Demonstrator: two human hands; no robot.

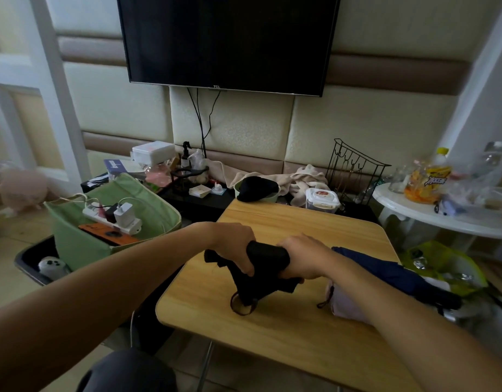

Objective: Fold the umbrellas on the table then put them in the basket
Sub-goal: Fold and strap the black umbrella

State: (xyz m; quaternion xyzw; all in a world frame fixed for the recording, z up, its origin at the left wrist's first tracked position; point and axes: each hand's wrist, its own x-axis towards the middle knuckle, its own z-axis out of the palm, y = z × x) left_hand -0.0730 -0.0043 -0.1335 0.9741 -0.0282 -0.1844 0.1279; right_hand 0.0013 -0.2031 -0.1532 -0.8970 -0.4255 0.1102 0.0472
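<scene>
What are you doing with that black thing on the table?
A person is folding a black fabric umbrella on the light wooden table. The left hand and right hand both grip its bundled canopy. A dark navy folded umbrella lies waiting at the table's right edge. The green fabric basket on the left holds no umbrella yet.

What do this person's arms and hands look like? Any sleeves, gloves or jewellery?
Both forearms are bare right up to the frame edge, with no sleeves in view. The left hand and right hand wear no gloves, and no rings, watch or bracelet show on the fingers or wrists.
</scene>
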